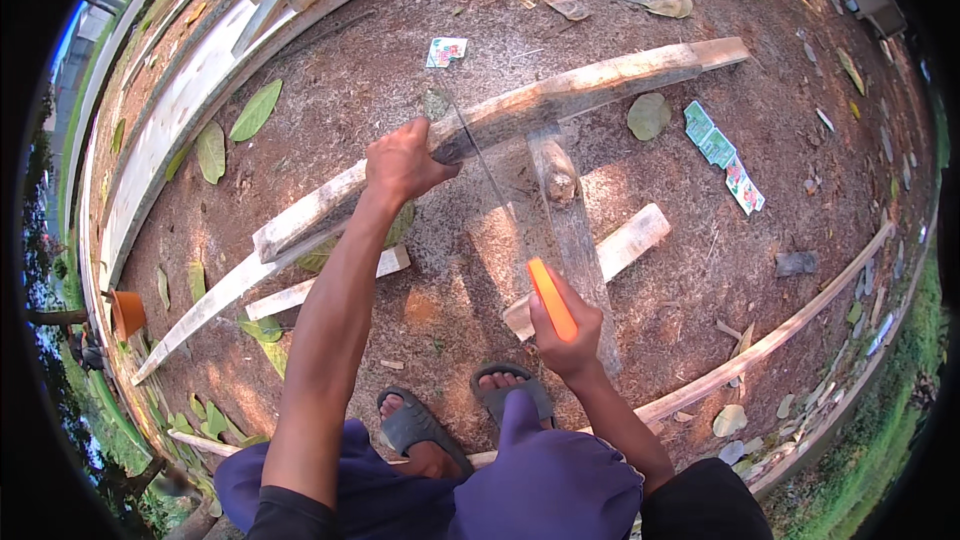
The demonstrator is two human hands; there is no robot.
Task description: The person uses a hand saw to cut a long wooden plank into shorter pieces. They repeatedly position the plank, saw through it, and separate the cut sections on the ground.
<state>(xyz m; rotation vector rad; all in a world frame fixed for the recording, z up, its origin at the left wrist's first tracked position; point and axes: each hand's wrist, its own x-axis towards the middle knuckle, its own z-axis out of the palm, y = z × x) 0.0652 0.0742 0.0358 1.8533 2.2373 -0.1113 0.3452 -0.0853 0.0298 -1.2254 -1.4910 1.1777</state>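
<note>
A long, rough wooden beam [600,75] runs slantwise across the middle, from lower left to upper right. My left hand [403,162] is closed over the beam, pressing on it with the thumb toward the saw. My right hand [572,332] grips the orange handle of a handsaw [551,300]. Its thin blade stretches up and to the left and crosses the beam just right of my left hand. How deep the teeth sit in the wood I cannot tell. Under the beam's middle lies a weathered plank [575,225] with a knot in it.
A short light board [638,238] lies beside the plank, and another wood strip [330,283] rests under my left forearm. Stacked boards [180,130] line the upper left. Printed wrappers [722,152], a broad leaf [256,110] and an orange pot [127,313] are around. My sandalled feet stand close by.
</note>
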